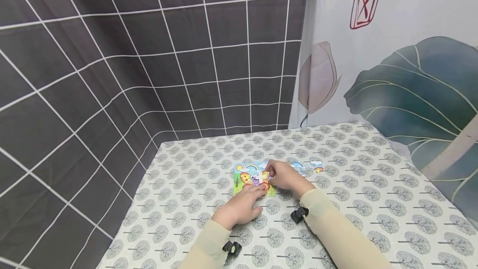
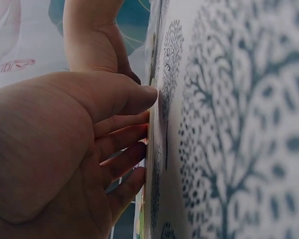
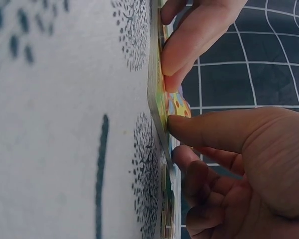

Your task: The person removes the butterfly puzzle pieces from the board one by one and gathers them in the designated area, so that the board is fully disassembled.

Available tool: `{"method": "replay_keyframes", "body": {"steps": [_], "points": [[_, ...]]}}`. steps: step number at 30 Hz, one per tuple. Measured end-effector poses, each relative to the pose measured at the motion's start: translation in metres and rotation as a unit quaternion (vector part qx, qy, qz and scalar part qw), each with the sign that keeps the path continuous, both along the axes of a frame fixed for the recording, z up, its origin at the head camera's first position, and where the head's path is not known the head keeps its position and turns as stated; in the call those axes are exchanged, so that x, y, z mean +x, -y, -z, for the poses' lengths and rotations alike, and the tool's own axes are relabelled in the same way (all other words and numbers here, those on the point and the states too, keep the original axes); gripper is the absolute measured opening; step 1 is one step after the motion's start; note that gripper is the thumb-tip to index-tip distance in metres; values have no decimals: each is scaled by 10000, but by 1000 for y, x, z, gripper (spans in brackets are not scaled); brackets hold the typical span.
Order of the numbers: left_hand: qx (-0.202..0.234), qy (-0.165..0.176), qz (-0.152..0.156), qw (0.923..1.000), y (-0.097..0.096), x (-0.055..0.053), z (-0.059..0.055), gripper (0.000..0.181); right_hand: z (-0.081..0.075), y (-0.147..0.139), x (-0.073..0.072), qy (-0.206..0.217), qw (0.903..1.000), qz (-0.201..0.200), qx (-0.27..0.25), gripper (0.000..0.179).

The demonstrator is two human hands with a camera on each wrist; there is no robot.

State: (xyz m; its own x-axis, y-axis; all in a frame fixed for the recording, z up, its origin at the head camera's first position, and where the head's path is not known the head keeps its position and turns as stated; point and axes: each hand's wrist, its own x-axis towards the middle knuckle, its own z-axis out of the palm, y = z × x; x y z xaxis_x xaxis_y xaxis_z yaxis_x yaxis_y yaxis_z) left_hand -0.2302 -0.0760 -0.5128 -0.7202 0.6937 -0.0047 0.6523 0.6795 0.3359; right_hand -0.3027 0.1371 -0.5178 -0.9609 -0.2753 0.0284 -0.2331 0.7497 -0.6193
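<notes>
A flat jigsaw puzzle (image 1: 237, 182) with a butterfly, a rainbow and green grass lies on the table in the head view. My left hand (image 1: 240, 206) rests its extended fingertips on the puzzle's lower part, and its thumb is spread to the side. Over the puzzle's right edge, my right hand (image 1: 284, 176) pinches a puzzle piece between thumb and curled fingers. In the right wrist view this yellow, orange-spotted puzzle piece (image 3: 181, 105) stands tilted up from the board beside the thumb. The fingers hide part of it.
Several loose puzzle pieces (image 1: 316, 164) with sky and rainbow parts lie right of the puzzle, partly behind the right hand. A tree-patterned cloth (image 1: 179, 211) covers the table. A dark grid curtain (image 1: 179, 65) hangs behind, and a white floral curtain (image 1: 336, 107) at the right.
</notes>
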Motion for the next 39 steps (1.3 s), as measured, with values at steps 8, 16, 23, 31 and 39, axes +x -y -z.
{"method": "replay_keyframes", "body": {"steps": [8, 16, 23, 31, 39], "points": [[16, -26, 1, 10000, 0, 1, 0, 59, 2, -2, 0, -363, 9991, -14, -224, 22], [29, -25, -9, 10000, 0, 1, -1, 60, -2, -2, 1, -203, 9977, 140, -624, 18], [91, 61, -65, 9999, 1, 0, 2, 60, -3, -3, 2, 31, 9959, 236, -868, 15], [131, 86, -95, 9998, 1, 0, 6, 60, -1, -14, 3, 60, 9969, 226, -754, 14], [167, -27, -133, 9998, 1, 0, 4, 60, -5, -36, 5, -175, 9981, 229, -539, 14]]}}
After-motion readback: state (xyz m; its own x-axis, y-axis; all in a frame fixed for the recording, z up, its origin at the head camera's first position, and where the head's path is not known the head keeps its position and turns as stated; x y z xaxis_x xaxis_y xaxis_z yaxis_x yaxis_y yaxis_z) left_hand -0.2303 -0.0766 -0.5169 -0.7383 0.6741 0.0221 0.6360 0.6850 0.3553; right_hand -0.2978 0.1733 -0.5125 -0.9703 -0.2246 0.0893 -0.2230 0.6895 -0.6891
